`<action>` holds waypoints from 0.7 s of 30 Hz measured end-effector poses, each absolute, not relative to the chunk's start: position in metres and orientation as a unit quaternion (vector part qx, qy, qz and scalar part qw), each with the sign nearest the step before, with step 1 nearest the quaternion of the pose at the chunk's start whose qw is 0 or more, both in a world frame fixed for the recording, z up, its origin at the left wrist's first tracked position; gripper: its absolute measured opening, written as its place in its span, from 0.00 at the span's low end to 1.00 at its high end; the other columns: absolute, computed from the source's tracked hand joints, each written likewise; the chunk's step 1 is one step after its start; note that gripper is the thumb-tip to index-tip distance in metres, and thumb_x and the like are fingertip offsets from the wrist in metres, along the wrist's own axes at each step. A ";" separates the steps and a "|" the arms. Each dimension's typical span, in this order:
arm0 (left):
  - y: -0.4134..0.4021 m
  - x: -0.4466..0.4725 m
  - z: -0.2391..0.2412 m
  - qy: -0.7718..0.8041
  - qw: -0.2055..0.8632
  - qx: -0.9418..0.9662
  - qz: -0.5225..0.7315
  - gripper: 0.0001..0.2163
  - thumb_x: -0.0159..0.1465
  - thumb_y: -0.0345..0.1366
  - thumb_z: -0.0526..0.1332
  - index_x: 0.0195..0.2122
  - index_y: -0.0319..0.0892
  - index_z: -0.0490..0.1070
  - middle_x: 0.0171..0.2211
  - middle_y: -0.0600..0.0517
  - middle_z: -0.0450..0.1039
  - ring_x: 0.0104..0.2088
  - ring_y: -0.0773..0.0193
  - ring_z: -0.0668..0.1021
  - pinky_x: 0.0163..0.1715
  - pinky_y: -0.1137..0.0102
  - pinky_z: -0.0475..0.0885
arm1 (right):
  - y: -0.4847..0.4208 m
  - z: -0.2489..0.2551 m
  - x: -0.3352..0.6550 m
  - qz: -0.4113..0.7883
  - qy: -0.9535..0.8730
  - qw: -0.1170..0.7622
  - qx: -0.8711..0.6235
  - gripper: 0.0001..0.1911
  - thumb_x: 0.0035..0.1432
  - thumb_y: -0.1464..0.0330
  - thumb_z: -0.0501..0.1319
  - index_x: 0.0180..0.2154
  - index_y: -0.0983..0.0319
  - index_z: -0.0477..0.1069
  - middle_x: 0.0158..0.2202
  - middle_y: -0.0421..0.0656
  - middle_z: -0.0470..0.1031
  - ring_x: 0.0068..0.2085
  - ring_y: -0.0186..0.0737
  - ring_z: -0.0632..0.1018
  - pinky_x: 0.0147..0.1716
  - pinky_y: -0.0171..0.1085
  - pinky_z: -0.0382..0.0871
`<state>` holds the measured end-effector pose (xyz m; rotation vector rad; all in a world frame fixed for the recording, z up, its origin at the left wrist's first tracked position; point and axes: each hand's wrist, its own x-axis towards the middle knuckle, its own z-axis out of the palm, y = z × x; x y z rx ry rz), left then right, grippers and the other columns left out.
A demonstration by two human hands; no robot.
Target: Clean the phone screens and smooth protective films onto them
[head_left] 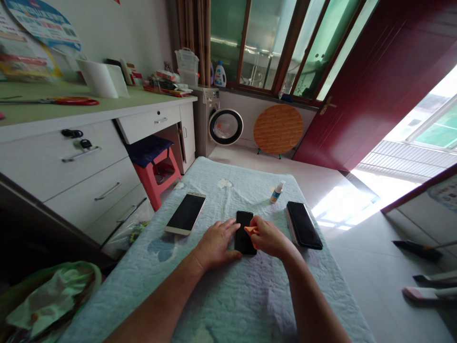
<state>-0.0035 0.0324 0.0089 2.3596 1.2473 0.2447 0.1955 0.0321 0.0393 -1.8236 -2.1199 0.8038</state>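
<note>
A small black phone lies face up in the middle of a table covered by a pale blue quilted cloth. My left hand rests flat beside the phone's left edge, fingers stretched out and touching it. On the phone's right side, my right hand pinches a small orange piece against the screen. A gold-edged phone lies to the left. A stack of dark phones lies to the right. A small white bottle stands behind them.
A white desk with drawers and a red stool stand at the left. A green plastic bag sits at the lower left. A washing machine, a round wooden tabletop and a dark red door lie beyond. Brooms lie on the floor at right.
</note>
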 end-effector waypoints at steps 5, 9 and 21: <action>0.033 -0.004 0.010 0.448 0.226 0.861 0.082 0.37 0.56 0.51 0.64 0.64 0.42 0.57 0.66 0.41 0.54 0.64 0.49 0.62 0.64 0.55 0.52 | 0.034 0.038 0.201 0.208 -0.736 0.075 -0.640 0.04 0.55 0.70 0.56 0.30 0.63 0.68 0.25 0.41 0.72 0.27 0.33 0.68 0.26 0.33 0.49; 0.034 -0.004 0.009 0.443 0.225 0.864 0.084 0.36 0.57 0.52 0.63 0.63 0.42 0.57 0.66 0.41 0.54 0.64 0.49 0.62 0.64 0.55 0.52 | 0.034 0.038 0.200 0.206 -0.737 0.077 -0.639 0.06 0.57 0.69 0.56 0.30 0.62 0.70 0.24 0.41 0.72 0.26 0.33 0.69 0.25 0.33 0.49; 0.035 -0.004 0.005 0.451 0.234 0.854 0.110 0.35 0.54 0.47 0.67 0.61 0.43 0.60 0.65 0.42 0.58 0.63 0.49 0.64 0.63 0.56 0.54 | 0.029 0.045 0.190 0.252 -0.764 0.123 -0.581 0.09 0.58 0.68 0.56 0.27 0.62 0.70 0.26 0.40 0.73 0.30 0.33 0.71 0.29 0.31 0.55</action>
